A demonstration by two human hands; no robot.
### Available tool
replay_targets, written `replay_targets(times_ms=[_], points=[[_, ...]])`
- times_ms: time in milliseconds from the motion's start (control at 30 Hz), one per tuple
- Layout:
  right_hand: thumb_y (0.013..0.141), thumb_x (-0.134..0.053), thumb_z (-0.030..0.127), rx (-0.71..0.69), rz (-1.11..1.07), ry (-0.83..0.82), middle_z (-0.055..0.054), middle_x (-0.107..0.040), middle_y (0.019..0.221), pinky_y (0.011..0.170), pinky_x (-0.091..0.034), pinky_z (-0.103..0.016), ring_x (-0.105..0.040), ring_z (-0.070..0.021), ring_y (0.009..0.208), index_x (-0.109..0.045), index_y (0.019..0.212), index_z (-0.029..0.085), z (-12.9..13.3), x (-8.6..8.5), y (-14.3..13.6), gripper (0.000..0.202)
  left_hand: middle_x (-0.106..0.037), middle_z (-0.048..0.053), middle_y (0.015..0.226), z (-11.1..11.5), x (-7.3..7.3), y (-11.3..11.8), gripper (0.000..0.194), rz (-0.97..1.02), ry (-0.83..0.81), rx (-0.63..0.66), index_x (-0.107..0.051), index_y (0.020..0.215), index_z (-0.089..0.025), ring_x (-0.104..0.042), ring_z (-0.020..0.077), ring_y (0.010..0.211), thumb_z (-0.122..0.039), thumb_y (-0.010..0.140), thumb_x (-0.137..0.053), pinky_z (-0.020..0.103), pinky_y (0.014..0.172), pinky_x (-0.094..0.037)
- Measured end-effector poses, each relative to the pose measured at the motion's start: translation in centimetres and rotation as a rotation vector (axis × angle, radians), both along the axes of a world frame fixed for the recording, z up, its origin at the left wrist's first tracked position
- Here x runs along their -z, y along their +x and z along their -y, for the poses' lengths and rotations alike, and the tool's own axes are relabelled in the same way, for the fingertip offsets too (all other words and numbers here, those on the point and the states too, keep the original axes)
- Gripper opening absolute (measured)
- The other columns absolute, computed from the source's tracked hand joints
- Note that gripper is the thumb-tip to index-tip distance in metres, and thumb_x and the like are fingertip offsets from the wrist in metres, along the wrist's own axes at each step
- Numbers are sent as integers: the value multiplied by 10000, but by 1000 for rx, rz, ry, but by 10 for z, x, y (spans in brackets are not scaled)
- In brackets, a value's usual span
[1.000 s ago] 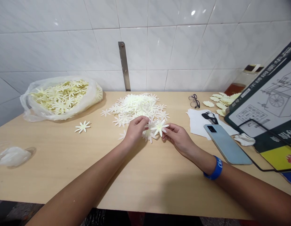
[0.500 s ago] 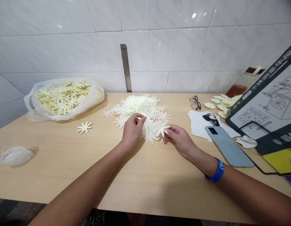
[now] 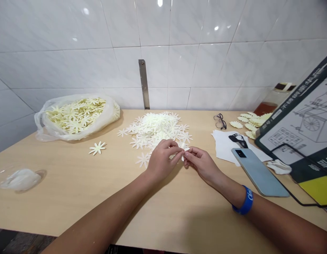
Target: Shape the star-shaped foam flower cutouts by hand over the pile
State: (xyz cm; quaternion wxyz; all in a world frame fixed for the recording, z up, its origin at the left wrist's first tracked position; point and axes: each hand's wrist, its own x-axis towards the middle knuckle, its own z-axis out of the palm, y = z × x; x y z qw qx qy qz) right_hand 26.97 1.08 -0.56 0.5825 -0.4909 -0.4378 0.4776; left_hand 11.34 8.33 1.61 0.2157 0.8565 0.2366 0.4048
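One white flower sits pinched in the right hand — the left hand meets it, its grip unclear.

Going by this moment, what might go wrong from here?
1. The right hand holds a flower at the fingertips of the left hand; a thin petal might bend or tear.
2. The loose pile lies close to the left hand, which could scatter it.
3. The bag lies open, so a knock might spill it.
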Motion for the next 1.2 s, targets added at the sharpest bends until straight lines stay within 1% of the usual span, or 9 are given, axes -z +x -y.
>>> replay_targets(times_ms=[233, 433, 533, 667, 833, 900, 967, 1067, 1200], points=[[824, -693, 428, 36, 16, 11, -4, -607, 629, 620, -428, -316, -538, -142, 589, -607, 705, 193, -3, 7, 2, 277, -611, 20, 738, -11, -4, -4, 224, 298, -663, -137, -634, 771, -169, -569, 145, 717, -369, 847, -566, 261, 675, -457], [813, -704, 425, 30, -32, 3, 0, -609, 644, 608, -438, -309, -547, -145, 609, -627, 761, 194, -3, 8, 4, 249, -519, -38, 586, -33, 4, -5, 188, 358, -877, -173, -613, 922, -170, -504, 110, 576, -263, 760, -590, 235, 598, -417], [790, -728, 420, 35, -58, -13, -2, -616, 664, 610, -446, -305, -552, -144, 624, -643, 769, 192, -4, 8, 4, 244, -522, -40, 584, -37, 9, -6, 242, 338, -866, -177, -618, 959, -176, -514, 114, 582, -254, 730, -626, 238, 605, -415], [772, -741, 426, 48, -73, -36, -8, -618, 628, 591, -445, -302, -549, -142, 597, -651, 727, 184, -5, 9, 4, 263, -530, -7, 619, -37, 10, -9, 176, 231, -799, -166, -652, 784, -163, -502, 121, 584, -336, 776, -619, 261, 600, -414], [773, -740, 429, 58, -67, -48, -14, -616, 643, 573, -433, -290, -541, -132, 587, -646, 686, 174, -4, 5, 3, 285, -643, 68, 1021, -33, 1, -14, 223, 160, -265, -314, -670, 1030, -216, -583, 212, 964, -296, 828, -621, 342, 840, -456], [764, -748, 432, 71, -69, -51, -16, -621, 656, 567, -429, -286, -541, -129, 584, -645, 686, 173, -3, 4, 3, 290, -650, 69, 1045, -29, -2, -13, 166, 136, -81, -233, -686, 990, -221, -578, 213, 1019, -273, 874, -579, 359, 915, -442], [753, -757, 442, 71, -70, -58, -14, -620, 639, 557, -423, -282, -535, -124, 563, -644, 677, 171, -2, 2, 2, 303, -675, 60, 959, -23, -2, -11, 152, 62, -34, -56, -704, 919, -222, -607, 200, 955, -285, 895, -568, 340, 881, -465], [724, -778, 458, 63, -82, -66, -1, -598, 583, 531, -409, -275, -519, -116, 524, -652, 675, 172, -2, 1, 2, 317, -691, 53, 941, -13, 1, -5, 138, -69, -95, 125, -713, 936, -225, -629, 185, 901, -289, 878, -605, 313, 817, -483], [705, -793, 460, 50, -92, -74, 8, -590, 575, 501, -390, -266, -514, -110, 497, -642, 661, 174, -3, 1, 2, 327, -685, 42, 872, -7, 2, -1, 123, -100, -197, 151, -708, 881, -210, -623, 163, 828, -266, 874, -598, 277, 731, -483]])
